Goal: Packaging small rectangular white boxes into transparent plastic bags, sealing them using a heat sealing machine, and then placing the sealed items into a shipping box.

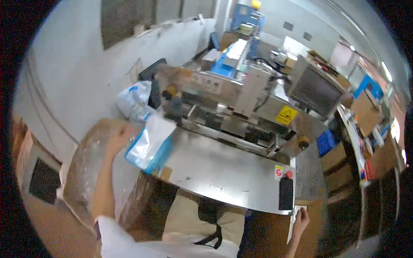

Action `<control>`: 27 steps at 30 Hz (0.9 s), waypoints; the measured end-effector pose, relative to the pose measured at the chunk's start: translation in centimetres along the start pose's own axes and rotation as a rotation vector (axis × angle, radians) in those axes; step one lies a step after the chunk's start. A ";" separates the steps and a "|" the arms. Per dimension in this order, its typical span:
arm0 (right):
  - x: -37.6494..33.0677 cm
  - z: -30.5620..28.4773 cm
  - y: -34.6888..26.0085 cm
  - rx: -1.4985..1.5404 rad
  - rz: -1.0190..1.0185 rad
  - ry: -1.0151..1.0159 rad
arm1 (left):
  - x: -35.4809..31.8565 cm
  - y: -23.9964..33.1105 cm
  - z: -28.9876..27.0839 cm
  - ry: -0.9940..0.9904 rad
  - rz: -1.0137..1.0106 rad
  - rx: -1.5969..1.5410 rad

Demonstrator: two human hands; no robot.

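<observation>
White sleeve (115,238), left fingers (130,130) just beside blue-and-white packet (148,146).

Beyond a yellow warning label (286,115) stands a boxy monitor (319,89); toward the right are a blue crate (326,142) and brown cardboard (366,112); a dark grille (44,180) sits low at far left

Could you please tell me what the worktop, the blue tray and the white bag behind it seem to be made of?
Worktop: probably smooth metal, given its silvery sheen.
Blue tray: likely plastic from its even colour, but blur leaves this open.
White bag: apparently thin, shiny plastic, judging by its creases.
</observation>
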State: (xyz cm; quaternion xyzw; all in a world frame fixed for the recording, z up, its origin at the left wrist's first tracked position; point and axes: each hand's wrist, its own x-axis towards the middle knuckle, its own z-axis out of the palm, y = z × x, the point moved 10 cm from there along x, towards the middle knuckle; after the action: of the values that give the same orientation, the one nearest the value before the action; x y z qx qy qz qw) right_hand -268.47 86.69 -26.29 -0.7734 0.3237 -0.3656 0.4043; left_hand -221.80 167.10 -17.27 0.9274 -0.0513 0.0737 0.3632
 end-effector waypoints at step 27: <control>-11.0 21.0 -35.1 0.115 -0.684 -0.522 | -15.9 31.7 13.9 -0.389 0.599 -0.203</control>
State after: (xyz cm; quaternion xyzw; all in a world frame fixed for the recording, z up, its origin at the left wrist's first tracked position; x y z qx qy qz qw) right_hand -249.65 119.88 -7.86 -0.8788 -0.0852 -0.2883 0.3705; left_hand -240.73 135.08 -8.99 0.8271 -0.3957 -0.0065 0.3990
